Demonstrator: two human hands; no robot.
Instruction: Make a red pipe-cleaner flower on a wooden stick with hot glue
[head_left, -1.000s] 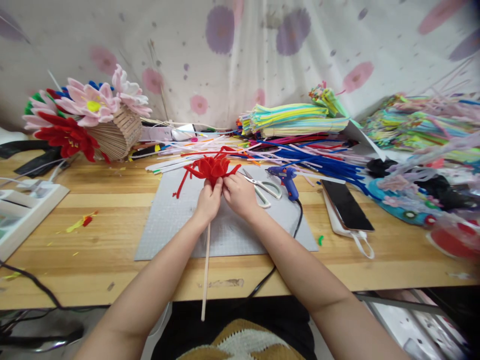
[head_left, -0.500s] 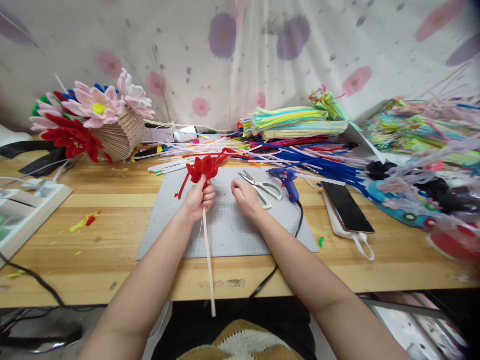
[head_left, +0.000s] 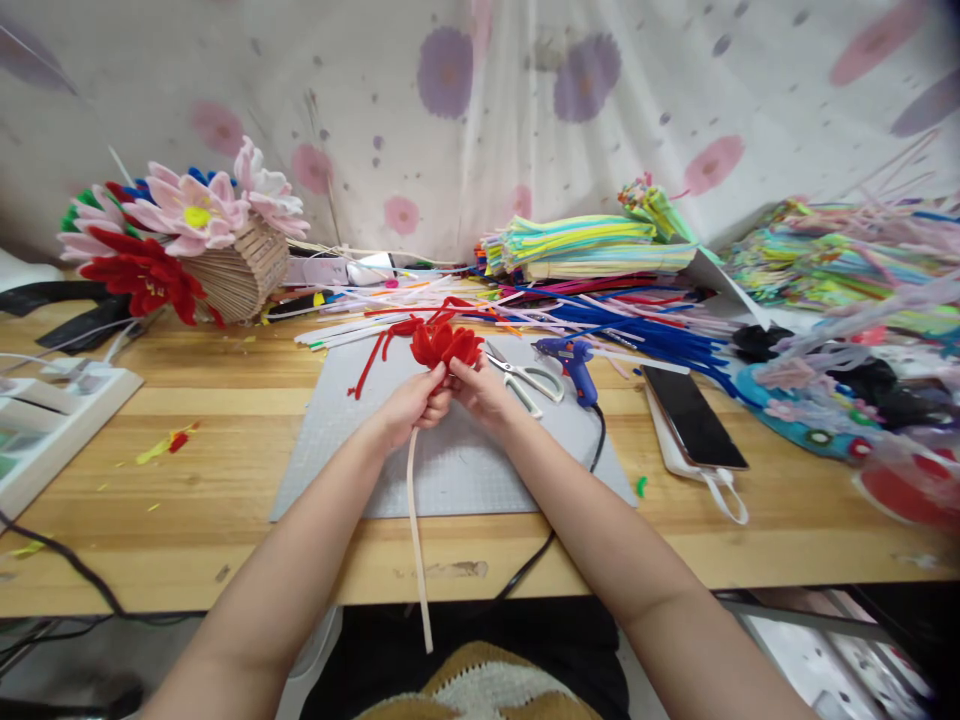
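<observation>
A red fuzzy pipe-cleaner flower (head_left: 441, 345) is held above the grey cutting mat (head_left: 457, 475). My left hand (head_left: 416, 405) is closed around its base, and a pale stem (head_left: 415, 520) hangs below the fist past the table edge. With thumb and fingers, my right hand (head_left: 481, 388) pinches the flower's lower right petals; the fingertips are partly hidden. Just beyond my right hand lie scissors (head_left: 536, 380) with pale handles, and right of them a blue glue gun (head_left: 574, 365). Loose red pipe cleaners (head_left: 367, 362) lie behind the flower on the left.
Bundled pipe cleaners (head_left: 585, 245) and loose blue ones (head_left: 652, 335) line the back. A basket of fuzzy flowers (head_left: 240, 265) lies at the left, near a white power strip (head_left: 64, 430). On the right are a phone (head_left: 694, 415) and a black cord (head_left: 536, 558).
My right hand has moved from beside the scissors to the flower and now pinches its petals. My left hand has shifted right, and the flower has tilted to the right.
</observation>
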